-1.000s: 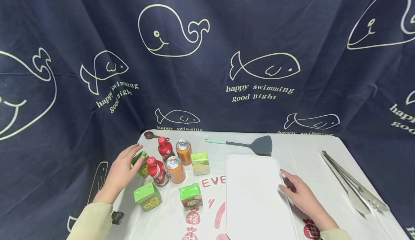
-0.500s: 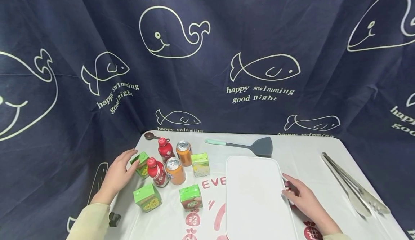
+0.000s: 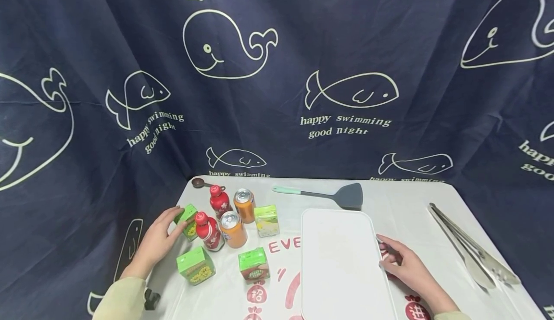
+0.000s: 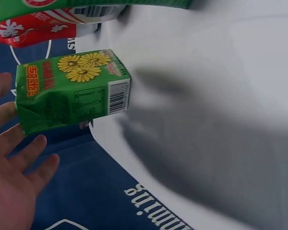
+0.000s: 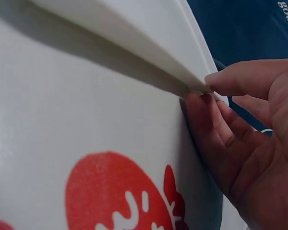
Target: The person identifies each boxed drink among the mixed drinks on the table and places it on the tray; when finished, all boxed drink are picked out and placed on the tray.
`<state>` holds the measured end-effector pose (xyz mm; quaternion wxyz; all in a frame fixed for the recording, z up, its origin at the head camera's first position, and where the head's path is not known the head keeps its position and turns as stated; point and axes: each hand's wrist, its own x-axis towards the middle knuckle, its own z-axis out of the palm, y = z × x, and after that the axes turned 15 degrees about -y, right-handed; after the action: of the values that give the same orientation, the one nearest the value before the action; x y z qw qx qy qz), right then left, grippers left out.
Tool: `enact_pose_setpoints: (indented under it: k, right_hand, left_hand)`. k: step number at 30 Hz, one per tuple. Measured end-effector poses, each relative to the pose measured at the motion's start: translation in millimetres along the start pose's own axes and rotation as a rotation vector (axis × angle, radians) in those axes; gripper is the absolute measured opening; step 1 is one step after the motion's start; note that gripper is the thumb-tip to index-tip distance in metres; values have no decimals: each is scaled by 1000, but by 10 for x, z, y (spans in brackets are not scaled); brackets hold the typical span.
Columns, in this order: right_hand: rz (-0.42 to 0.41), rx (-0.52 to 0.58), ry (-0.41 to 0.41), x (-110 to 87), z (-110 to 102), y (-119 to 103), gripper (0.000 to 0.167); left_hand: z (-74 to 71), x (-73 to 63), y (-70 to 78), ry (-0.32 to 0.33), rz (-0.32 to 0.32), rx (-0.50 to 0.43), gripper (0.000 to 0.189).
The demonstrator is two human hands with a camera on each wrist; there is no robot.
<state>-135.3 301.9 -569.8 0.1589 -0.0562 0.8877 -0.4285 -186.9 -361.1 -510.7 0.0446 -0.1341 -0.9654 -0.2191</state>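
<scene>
My left hand point(image 3: 157, 239) is beside a green drink carton point(image 3: 188, 222) with yellow flowers at the table's left edge. In the left wrist view the fingers point(image 4: 31, 155) spread loosely around the near end of this carton point(image 4: 72, 91); whether any touch it is hard to tell. On the other side, my right hand point(image 3: 407, 264) pinches the right rim of a white rectangular tray point(image 3: 344, 262) between thumb and fingers. The right wrist view shows those fingertips point(image 5: 199, 103) at the tray's edge point(image 5: 149, 52), and a gap under it.
Red bottles point(image 3: 209, 231), orange cans point(image 3: 233, 228) and other green cartons point(image 3: 196, 264) stand close together on the left. A spatula point(image 3: 348, 196) and a brown measuring spoon point(image 3: 199, 182) lie at the back, metal tongs point(image 3: 472, 248) at the right. A dark patterned curtain point(image 3: 277, 94) surrounds the table.
The left hand has drawn back from over the carton to its near left side. The right hand has slid slightly toward me along the tray's rim, its thumb shifting outward.
</scene>
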Motion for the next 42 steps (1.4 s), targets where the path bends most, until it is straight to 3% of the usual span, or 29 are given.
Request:
enact_pose_setpoints:
  k: [8, 26, 34, 42]
  right_hand:
    - [-29, -28, -13, 6, -23, 48, 69]
    - [62, 41, -36, 28, -1, 76, 71]
    - [68, 28, -28, 24, 2, 109, 70]
    - [84, 92, -10, 23, 27, 120, 70]
  left_hand:
    - [78, 0, -9, -33, -49, -61, 51]
    - [169, 8, -106, -3, -37, -208, 48]
    - [183, 15, -116, -8, -62, -217, 49]
    - [189, 12, -113, -9, -52, -222, 53]
